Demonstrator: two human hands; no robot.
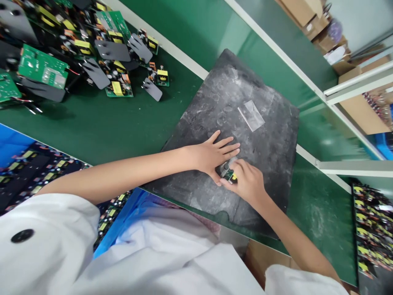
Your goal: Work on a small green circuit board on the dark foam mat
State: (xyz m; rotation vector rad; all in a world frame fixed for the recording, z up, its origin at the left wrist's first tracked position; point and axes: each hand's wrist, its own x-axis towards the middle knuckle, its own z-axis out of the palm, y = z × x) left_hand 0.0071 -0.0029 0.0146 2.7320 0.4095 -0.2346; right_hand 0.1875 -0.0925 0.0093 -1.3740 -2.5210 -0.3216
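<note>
On a worn black mat (196, 188), my left hand (208, 156) lies flat with its fingers spread. Its thumb is beside a small green circuit board (227, 175) with a yellow part on it. My right hand (247, 179) closes on that board, thumb and fingertips at its edges. Both hands cover much of the board, so its full shape is hidden. Beyond my fingertips lies a clear plastic piece (252, 116), flat on the mat and touched by neither hand.
Circuit boards with yellow parts and grey plates (112, 51) are heaped at the left on the green table (123, 127). Blue bins (118, 223) with more boards stand below the near edge. Another batch of boards (371, 229) is at the right. Cardboard boxes (365, 98) stand beyond the frame.
</note>
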